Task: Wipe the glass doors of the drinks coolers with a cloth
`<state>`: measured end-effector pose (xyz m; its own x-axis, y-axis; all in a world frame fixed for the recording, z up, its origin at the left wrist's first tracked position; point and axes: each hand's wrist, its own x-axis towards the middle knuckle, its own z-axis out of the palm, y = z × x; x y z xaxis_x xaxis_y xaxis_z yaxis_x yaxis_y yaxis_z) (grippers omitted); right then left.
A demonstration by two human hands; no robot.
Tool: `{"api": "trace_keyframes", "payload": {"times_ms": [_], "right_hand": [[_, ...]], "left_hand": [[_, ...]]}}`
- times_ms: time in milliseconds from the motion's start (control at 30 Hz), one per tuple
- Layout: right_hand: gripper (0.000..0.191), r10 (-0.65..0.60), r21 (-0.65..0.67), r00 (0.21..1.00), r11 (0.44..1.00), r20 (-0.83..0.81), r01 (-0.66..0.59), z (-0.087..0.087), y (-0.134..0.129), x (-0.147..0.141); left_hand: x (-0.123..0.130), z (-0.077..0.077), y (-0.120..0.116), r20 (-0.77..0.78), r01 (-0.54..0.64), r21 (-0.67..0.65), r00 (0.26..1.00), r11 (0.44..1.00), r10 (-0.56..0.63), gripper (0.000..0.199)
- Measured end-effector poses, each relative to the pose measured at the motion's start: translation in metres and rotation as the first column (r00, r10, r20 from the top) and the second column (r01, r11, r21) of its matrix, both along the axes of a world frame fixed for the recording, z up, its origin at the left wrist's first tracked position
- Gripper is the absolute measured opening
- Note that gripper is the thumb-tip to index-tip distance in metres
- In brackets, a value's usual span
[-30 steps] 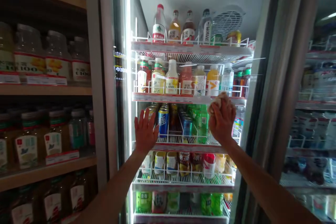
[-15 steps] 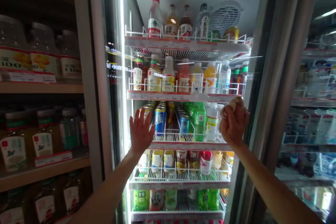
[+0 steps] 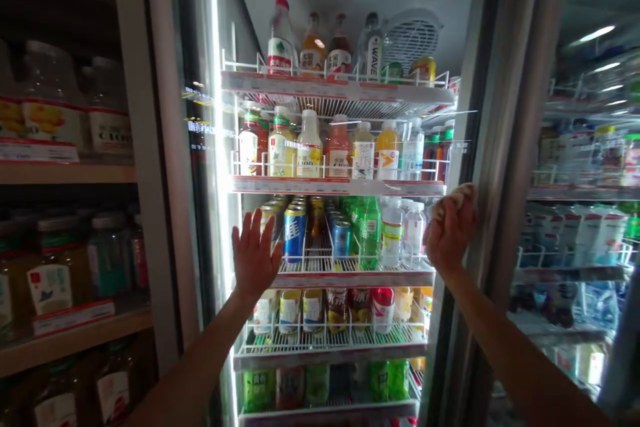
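My left hand (image 3: 254,255) is raised with its fingers spread, palm forward, and appears to rest on the glass door (image 3: 200,107) of a drinks fridge; nothing is in it. Higher on the right, my right hand (image 3: 450,233) has its fingers around a pale, crumpled cloth (image 3: 464,193), held against the glass near the right door frame (image 3: 505,167). Light reflections show on the pane. Behind it, a blue can (image 3: 294,232) and a green bottle (image 3: 370,232) stand on the middle wire shelf (image 3: 350,279), between my two hands.
More bottles fill the upper shelf (image 3: 320,185) and the lower shelf (image 3: 330,357). A round white fan grille (image 3: 413,40) is at the top back. Wooden shelves (image 3: 70,173) with bottles stand on the left. Another glass-fronted cooler (image 3: 580,193) is on the right.
My right hand has moved the cloth rightward across the glass, closer to the door frame. The left hand stays spread in about the same place on the pane. The view has shifted slightly right.
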<state>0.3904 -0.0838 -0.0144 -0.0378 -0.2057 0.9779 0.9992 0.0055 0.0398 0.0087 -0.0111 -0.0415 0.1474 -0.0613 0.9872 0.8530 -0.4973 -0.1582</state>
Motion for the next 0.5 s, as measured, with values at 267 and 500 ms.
{"api": "trace_keyframes", "payload": {"times_ms": [267, 500], "right_hand": [[0.045, 0.222, -0.425, 0.905, 0.904, 0.363, -0.051, -0.107, -0.009, -0.108], [0.057, 0.153, -0.232, 0.964, 0.967, 0.216, -0.102, -0.018, 0.014, -0.114]], "left_hand": [[0.005, -0.009, -0.005, 0.027, 0.010, -0.049, 1.000, 0.999, -0.008, 0.062], [-0.008, -0.034, -0.015, -0.093, -0.039, -0.096, 0.995, 0.995, 0.030, 0.064]]}}
